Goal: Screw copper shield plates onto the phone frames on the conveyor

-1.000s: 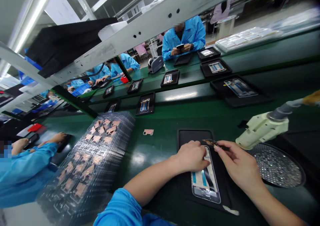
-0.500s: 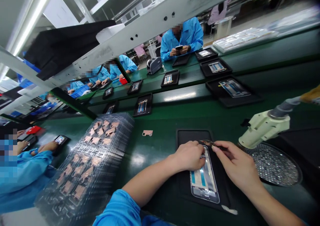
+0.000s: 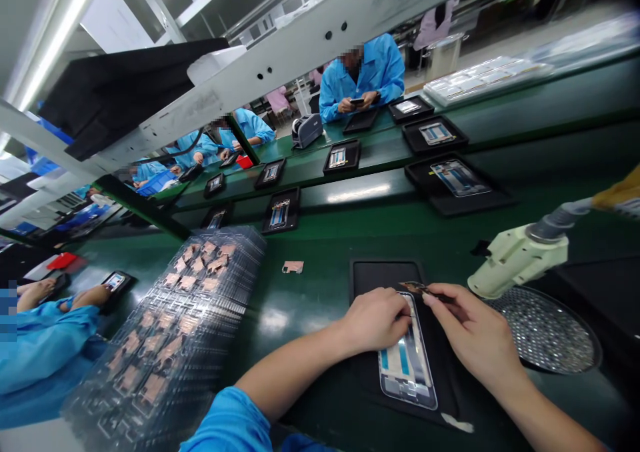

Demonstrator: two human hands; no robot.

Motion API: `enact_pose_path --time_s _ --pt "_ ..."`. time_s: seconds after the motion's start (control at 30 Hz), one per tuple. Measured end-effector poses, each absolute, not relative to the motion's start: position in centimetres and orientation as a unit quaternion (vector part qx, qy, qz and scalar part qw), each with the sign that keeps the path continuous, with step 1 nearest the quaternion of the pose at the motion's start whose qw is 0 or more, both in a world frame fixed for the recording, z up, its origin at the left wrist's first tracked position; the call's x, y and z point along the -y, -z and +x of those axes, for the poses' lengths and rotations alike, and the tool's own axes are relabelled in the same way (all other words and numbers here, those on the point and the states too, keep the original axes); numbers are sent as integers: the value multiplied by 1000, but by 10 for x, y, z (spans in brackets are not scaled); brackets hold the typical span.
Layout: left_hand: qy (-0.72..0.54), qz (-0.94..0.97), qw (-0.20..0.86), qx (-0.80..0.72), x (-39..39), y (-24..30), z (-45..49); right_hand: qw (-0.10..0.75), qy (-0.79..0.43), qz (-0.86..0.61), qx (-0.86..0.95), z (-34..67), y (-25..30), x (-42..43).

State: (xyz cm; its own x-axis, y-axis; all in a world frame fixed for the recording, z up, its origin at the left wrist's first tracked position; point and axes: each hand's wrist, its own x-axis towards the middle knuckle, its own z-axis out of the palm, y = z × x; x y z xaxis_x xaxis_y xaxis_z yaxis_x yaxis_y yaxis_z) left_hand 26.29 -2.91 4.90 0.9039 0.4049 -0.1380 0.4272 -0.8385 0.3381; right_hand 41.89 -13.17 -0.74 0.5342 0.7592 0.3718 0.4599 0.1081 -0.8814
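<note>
Your left hand presses on the phone frame on a black mat. Your right hand pinches a small copper part just above. A stack of clear trays sits lower left, a cream blower nozzle right.

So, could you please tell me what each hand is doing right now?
Left hand: open, resting on the phone frame.
Right hand: closed, pinching a small flexible part.

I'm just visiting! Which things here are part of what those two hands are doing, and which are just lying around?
In use: left hand on the phone frame; right hand pinching a copper part; black mat under the frame.

Just nearby: stacked clear trays; loose copper piece; cream nozzle; round glittery mat.
</note>
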Motion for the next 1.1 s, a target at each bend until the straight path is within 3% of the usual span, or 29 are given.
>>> enact_pose_path --time_s 0.23,0.57,1.1 --pt "-198 935 266 -128 51 -9 223 549 -79 -641 531 418 10 132" --pt "-179 970 151 -63 60 0 214 497 -97 -563 653 409 2 121" --pt "-168 970 165 -67 60 -4 218 449 -159 -571 669 414 2 127"
